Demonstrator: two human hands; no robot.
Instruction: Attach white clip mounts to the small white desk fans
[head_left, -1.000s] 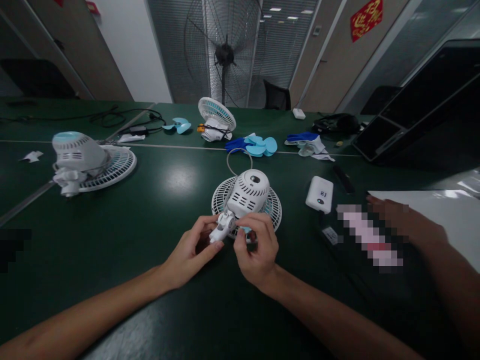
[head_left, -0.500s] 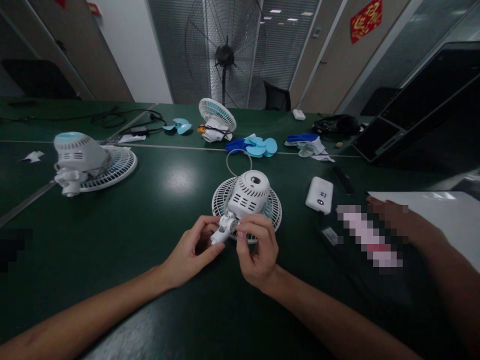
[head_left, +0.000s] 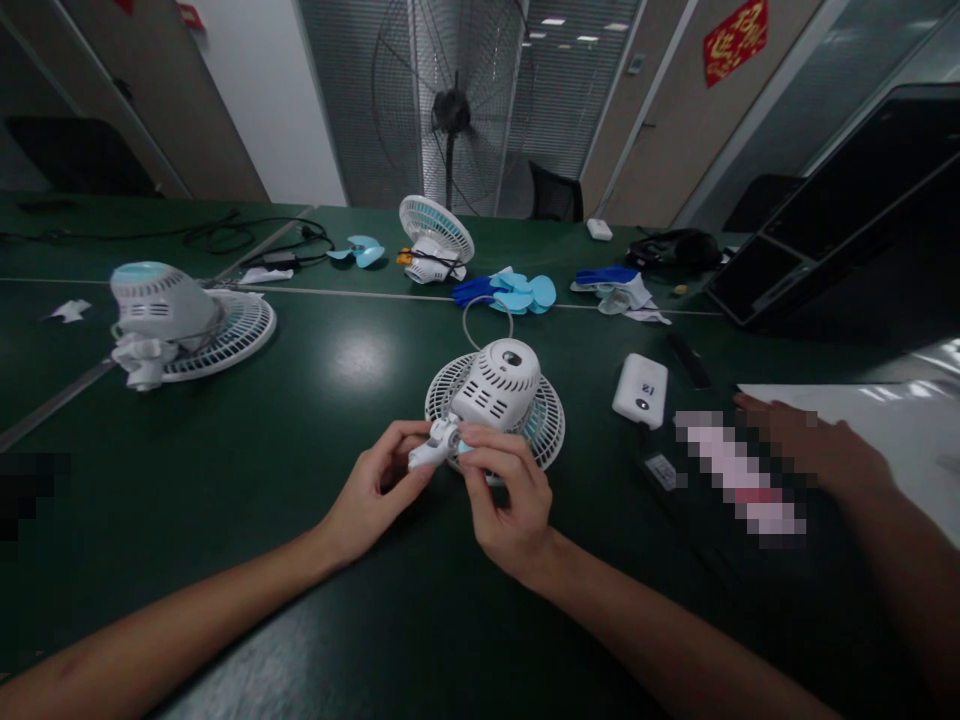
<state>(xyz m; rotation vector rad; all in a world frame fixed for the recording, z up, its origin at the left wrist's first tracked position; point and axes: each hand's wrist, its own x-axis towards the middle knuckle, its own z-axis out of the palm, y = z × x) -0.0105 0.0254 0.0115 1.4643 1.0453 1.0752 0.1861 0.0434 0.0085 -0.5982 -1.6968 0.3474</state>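
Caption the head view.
Left hand and right hand at the white bracket of a fan lying grille-down on a green table.

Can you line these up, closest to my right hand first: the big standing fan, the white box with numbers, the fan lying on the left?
1. White box, just right of your right hand
2. Left fan, across the table
3. Standing fan, behind the table
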